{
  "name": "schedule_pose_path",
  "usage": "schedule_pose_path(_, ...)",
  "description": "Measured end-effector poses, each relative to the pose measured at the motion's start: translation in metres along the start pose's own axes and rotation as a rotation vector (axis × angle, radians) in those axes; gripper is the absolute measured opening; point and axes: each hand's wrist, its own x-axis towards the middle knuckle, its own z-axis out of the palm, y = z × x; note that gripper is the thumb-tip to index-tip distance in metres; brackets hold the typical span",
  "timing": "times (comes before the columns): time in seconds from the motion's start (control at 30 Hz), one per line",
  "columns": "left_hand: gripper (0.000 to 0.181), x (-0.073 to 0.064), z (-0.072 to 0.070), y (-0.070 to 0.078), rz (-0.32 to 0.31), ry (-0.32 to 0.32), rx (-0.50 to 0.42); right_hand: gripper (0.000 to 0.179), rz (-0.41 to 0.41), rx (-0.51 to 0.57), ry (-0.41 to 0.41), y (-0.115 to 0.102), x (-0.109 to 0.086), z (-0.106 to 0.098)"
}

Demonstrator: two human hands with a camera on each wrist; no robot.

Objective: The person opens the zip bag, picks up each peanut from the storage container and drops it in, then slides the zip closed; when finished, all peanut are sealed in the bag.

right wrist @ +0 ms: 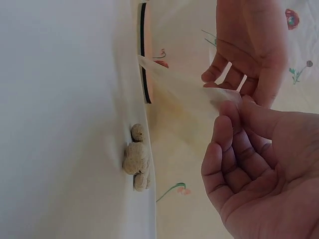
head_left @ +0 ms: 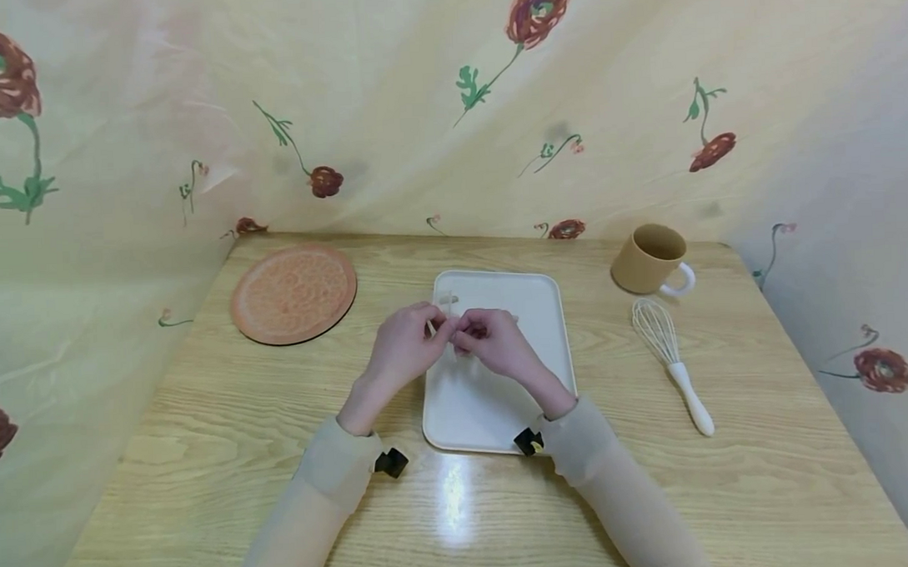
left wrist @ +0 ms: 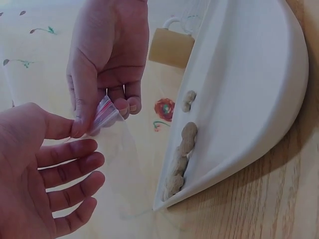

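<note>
Both hands pinch the top edge of a clear zip-lock bag (left wrist: 110, 115) above a white tray (head_left: 496, 411). My left hand (head_left: 405, 345) grips the bag between thumb and forefinger, its other fingers spread apart in the left wrist view. Close beside it, my right hand (head_left: 497, 342) pinches the same edge, fingertips nearly meeting the left ones. A red line runs along the bag's seal, and the thin film (right wrist: 182, 102) hangs down from the fingers. Several unshelled peanuts (left wrist: 185, 142) lie on the tray, mostly hidden behind the hands in the head view.
An orange round mat (head_left: 294, 294) lies at the back left of the wooden table (head_left: 227, 458). On the right stands a tan mug (head_left: 639, 260) with a white handle, and in front of it a white whisk (head_left: 678, 372). Flowered cloth (head_left: 387, 86) hangs behind the table.
</note>
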Motion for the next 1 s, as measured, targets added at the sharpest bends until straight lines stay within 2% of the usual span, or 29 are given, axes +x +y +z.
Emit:
schedule_pose_path(0.27,0.017,-0.0004,-0.0015,-0.0016,-0.045,-0.005,-0.036,0.006,-0.026,0.009,-0.020,0.0003,0.0000,0.0022)
schedule_pose_path(0.57,0.016,-0.0005,-0.0059,0.0026,-0.113,0.009,0.009,0.013,0.032,0.103,-0.087,-0.0013,0.0013,0.0065)
schedule_pose_path(0.8,0.011,-0.0009,-0.0038,0.0026,-0.138,-0.013,0.018,0.012,0.035,-0.008,-0.057,0.0041,0.0013,0.0074)
schedule_pose_path(1.0,0.012,-0.0030,-0.0018,0.0052,-0.132,-0.057,0.071,0.015,0.046,-0.017,-0.054,0.0024,0.0004,0.0097)
